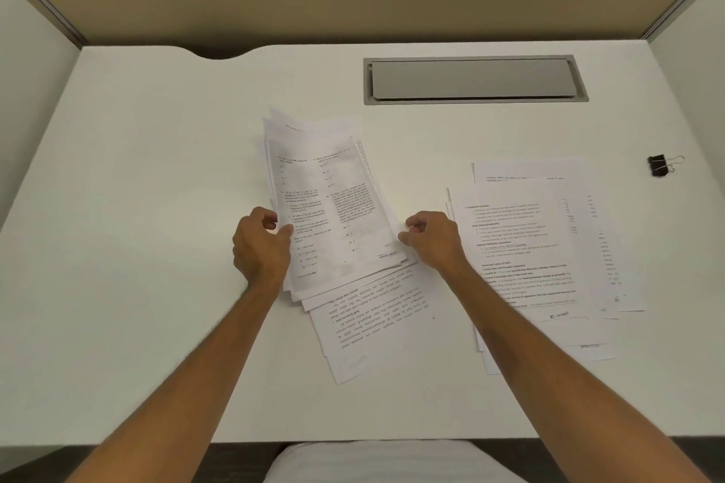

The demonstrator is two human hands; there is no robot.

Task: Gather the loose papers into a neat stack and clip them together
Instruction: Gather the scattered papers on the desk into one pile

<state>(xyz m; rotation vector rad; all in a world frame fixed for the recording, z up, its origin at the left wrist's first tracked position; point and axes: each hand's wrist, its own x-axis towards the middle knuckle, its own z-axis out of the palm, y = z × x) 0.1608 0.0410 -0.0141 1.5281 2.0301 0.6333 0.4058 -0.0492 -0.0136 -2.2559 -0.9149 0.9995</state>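
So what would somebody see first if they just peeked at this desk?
Two hands, the left hand and right hand, grip a messy bundle of printed papers mid-desk. Another loose pile of papers lies to the right. A small black binder clip sits alone near the desk's right edge.

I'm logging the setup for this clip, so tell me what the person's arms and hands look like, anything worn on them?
Both arms are bare from the bottom of the picture to the fingers: no sleeves show. The left hand and right hand wear no gloves, and no watch, bracelet or ring shows. No markings stand out on either forearm. At the bottom edge a strip of white clothing covers the person's body.
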